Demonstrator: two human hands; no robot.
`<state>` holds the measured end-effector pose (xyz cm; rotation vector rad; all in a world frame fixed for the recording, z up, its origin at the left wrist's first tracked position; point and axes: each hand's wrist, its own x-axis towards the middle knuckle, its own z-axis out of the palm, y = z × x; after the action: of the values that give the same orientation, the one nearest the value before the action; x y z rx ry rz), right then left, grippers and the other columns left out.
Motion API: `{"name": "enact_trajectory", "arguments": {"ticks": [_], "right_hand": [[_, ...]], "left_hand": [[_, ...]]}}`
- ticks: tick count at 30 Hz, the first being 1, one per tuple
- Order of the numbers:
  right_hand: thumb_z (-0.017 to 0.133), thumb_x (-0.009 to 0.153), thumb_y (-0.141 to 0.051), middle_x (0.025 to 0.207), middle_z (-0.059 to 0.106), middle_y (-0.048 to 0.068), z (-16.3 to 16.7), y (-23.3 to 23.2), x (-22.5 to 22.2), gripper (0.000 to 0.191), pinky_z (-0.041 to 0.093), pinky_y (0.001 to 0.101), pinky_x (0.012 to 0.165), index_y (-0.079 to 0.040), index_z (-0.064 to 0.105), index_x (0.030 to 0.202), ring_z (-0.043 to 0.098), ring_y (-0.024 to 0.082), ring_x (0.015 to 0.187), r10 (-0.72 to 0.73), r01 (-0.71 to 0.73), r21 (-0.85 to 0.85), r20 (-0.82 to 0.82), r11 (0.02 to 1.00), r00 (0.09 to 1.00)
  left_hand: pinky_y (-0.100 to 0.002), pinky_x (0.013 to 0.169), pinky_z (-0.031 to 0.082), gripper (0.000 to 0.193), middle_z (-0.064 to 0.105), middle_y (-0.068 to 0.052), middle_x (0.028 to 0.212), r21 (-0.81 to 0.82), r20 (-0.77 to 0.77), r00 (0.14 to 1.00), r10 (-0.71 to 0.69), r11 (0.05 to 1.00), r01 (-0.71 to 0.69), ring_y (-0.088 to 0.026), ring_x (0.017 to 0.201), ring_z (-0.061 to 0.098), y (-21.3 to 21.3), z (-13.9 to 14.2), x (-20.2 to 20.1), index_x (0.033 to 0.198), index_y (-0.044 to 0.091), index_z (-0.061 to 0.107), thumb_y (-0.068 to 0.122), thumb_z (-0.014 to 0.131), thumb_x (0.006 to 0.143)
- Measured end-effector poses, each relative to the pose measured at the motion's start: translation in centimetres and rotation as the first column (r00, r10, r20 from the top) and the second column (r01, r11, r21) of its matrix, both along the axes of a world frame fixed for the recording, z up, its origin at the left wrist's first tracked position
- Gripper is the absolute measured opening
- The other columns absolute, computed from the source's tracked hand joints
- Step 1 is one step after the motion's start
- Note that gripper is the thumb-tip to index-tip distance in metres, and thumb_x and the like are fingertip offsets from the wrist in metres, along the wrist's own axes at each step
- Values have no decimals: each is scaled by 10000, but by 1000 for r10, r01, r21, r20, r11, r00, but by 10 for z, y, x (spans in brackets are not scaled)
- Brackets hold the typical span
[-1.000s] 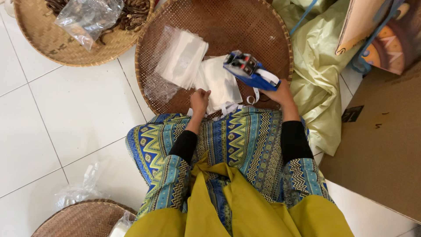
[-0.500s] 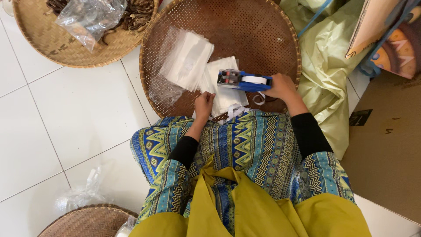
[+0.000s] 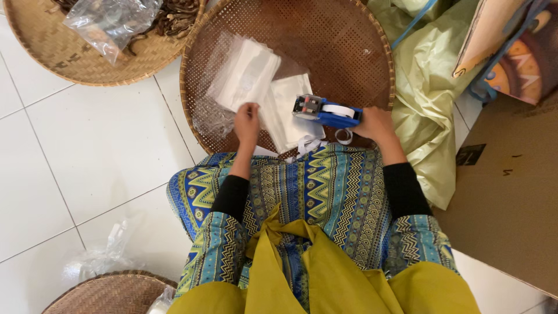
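Label gun [image 3: 326,111], light and stiff, sat clamped in our right hand [image 3: 375,123]; our left hand [image 3: 247,121] pinched flimsy, slippery plastic bags [image 3: 247,81] just beyond it.

1 camera sits on the person's head and looks almost straight down, close over the patterned lap. Both forearms reach away toward the top of the frame, onto a round woven tray [image 3: 372,52] on the white tiled floor [image 3: 87,151]. No 2nd view shares the scene.
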<state>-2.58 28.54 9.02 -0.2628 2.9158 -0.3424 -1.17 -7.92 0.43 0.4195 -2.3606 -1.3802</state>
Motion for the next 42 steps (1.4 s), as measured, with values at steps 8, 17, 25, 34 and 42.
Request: {"name": "enact_trajectory", "arguments": {"ticks": [8,17,25,34,42], "right_hand": [[837,687,-562,925,734,244,-14,-8,1,554,582,512,797,-79,798,956,719,422,900,-151,148,39,73,988,986],[842,677,-534,929,729,248,-16,-10,3,529,572,525,790,-92,798,964,709,435,901,-152,155,-24,81,988,985],[845,717,-492,921,738,199,-24,1,14,468,569,500,763,-188,803,1070,704,417,878,-132,125,-211,-19,970,991],[873,668,-466,901,740,187,-18,14,11,469,573,466,765,-184,796,1035,717,396,866,-95,102,-257,39,961,995],[821,709,-463,879,738,175,2,1,-19,420,568,502,750,-216,800,1048,703,415,839,152,-153,-130,-21,980,988]], "left_hand": [[-457,706,508,189,713,-134,896,-246,16,976,216,947,-205,-322,795,681,-80,38,-62,937,88,732,272,697,961],[-477,747,521,480,717,-131,975,-250,302,951,-67,957,147,-330,859,693,-4,16,-19,998,75,643,514,770,854],[-474,642,520,459,702,-149,744,-91,386,913,-132,979,180,-357,715,691,50,-27,17,839,40,688,484,802,815],[-542,692,510,344,667,-268,767,-165,247,945,-215,952,259,-469,749,657,37,-34,14,840,7,727,317,670,976],[-588,712,522,391,688,-273,799,-255,326,924,-202,922,291,-490,778,667,42,-26,19,848,31,723,356,580,1010]]}}
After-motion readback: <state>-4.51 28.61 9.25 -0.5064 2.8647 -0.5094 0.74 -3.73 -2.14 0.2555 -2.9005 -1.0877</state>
